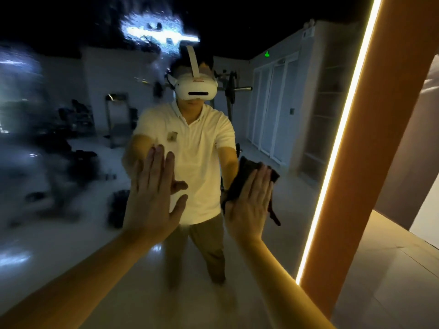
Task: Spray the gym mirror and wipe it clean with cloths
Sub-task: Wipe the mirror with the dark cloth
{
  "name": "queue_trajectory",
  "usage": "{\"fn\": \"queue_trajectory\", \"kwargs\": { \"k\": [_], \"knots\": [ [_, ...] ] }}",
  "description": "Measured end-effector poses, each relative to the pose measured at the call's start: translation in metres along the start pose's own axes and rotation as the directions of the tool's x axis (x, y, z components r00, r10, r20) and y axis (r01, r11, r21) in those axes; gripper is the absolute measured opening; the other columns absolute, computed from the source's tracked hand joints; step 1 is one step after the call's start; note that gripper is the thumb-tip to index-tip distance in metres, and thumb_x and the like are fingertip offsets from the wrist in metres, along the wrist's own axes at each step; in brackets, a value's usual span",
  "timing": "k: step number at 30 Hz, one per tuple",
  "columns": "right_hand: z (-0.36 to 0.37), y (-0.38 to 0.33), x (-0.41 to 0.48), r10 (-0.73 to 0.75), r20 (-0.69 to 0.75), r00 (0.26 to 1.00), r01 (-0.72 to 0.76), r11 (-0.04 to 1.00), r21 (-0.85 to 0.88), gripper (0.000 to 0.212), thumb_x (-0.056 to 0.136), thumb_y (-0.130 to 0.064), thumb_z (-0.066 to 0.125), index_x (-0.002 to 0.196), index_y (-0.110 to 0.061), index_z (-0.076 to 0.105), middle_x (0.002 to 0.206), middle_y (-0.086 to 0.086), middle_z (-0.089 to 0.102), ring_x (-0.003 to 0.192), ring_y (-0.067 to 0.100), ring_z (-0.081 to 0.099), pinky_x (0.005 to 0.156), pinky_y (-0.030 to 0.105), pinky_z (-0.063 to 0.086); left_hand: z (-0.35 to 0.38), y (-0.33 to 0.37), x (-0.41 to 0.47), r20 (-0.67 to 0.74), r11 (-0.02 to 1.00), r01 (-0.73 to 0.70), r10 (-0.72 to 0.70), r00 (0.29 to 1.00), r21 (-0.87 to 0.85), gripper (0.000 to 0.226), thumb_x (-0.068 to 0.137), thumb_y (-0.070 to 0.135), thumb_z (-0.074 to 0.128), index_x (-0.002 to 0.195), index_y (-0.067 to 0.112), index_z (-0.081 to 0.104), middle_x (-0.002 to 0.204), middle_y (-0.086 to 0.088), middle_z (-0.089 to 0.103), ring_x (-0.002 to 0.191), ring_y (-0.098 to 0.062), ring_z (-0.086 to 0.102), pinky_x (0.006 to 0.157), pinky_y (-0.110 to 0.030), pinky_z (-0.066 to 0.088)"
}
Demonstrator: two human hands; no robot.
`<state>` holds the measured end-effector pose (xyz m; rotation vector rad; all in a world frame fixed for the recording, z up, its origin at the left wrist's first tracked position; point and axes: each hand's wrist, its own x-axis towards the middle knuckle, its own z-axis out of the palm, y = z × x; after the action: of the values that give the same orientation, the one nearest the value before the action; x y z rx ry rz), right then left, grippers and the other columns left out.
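Note:
The gym mirror (71,233) fills most of the view and shows my own reflection. Wet, smeared spray blurs its left side and a patch near the top. My left hand (152,193) lies flat against the glass with fingers straight, holding nothing. My right hand (251,205) presses a dark cloth (247,172) flat on the mirror, to the right of my left hand. The cloth sticks out above my fingers, and a corner hangs down on the right. No spray bottle is in view.
A lit strip (337,138) runs down the mirror's right edge beside an orange pillar (380,138). Pale tiled floor (389,281) lies to the lower right. Gym equipment and white lockers appear only as reflections in the glass.

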<state>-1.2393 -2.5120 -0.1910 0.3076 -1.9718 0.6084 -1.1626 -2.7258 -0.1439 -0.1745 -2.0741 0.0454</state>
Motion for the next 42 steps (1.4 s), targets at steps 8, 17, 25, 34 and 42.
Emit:
{"fn": "queue_trajectory", "kwargs": {
  "k": [8,17,25,34,42],
  "knots": [
    [0.030,-0.103,-0.027,-0.494,0.214,0.843,0.507,0.862,-0.007,0.073,0.102,-0.029,0.047,0.163,-0.005,0.016,0.171,0.015,0.007,0.160,0.027,0.000,0.130,0.045,0.000,-0.026,-0.034,-0.027,-0.021,0.999,0.006,-0.005,1.000,0.033,0.087,0.095,0.033,0.049,0.165,0.001,0.007,0.173,-0.022,0.003,0.161,-0.036,0.004,0.130,-0.055,0.008],
    [-0.015,0.073,-0.052,-0.026,0.192,0.981,0.051,0.991,-0.127,0.095,0.094,-0.031,0.068,0.163,-0.004,0.008,0.169,0.020,0.010,0.158,0.036,0.008,0.127,0.055,0.017,0.030,0.020,-0.068,0.084,0.997,0.044,-0.049,0.995,0.061,0.111,0.093,0.072,0.051,0.161,-0.008,0.015,0.170,-0.029,0.008,0.158,-0.046,0.013,0.125,-0.064,0.020],
    [-0.016,0.122,-0.063,0.363,-0.011,0.932,-0.363,0.932,-0.016,0.087,0.090,-0.001,0.057,0.161,0.005,0.007,0.170,0.024,0.005,0.158,0.040,0.000,0.126,0.062,0.015,0.045,0.018,-0.071,0.151,0.983,0.074,-0.099,0.984,0.166,0.135,0.078,0.084,0.056,0.161,-0.009,0.007,0.170,-0.031,-0.001,0.159,-0.047,0.003,0.126,-0.065,0.014],
    [0.038,-0.031,-0.088,-0.099,0.118,0.988,0.093,0.994,0.055,0.082,0.106,-0.042,0.048,0.163,-0.004,0.003,0.172,0.016,-0.005,0.159,0.033,-0.001,0.130,0.049,0.001,0.006,-0.026,-0.080,0.067,0.998,-0.059,0.057,0.996,0.020,0.090,0.100,0.054,0.049,0.161,-0.007,0.021,0.171,-0.025,0.013,0.159,-0.040,0.014,0.128,-0.058,0.017],
    [0.046,-0.145,-0.018,-0.381,0.075,0.922,0.378,0.925,0.051,0.072,0.104,-0.032,0.053,0.160,-0.001,0.022,0.169,0.019,0.013,0.159,0.030,0.004,0.130,0.047,0.006,-0.031,-0.078,-0.062,0.039,0.997,0.036,-0.039,0.998,0.074,0.089,0.094,0.041,0.055,0.163,-0.002,0.018,0.172,-0.023,0.012,0.160,-0.038,0.010,0.128,-0.057,0.015]
  ]
}}
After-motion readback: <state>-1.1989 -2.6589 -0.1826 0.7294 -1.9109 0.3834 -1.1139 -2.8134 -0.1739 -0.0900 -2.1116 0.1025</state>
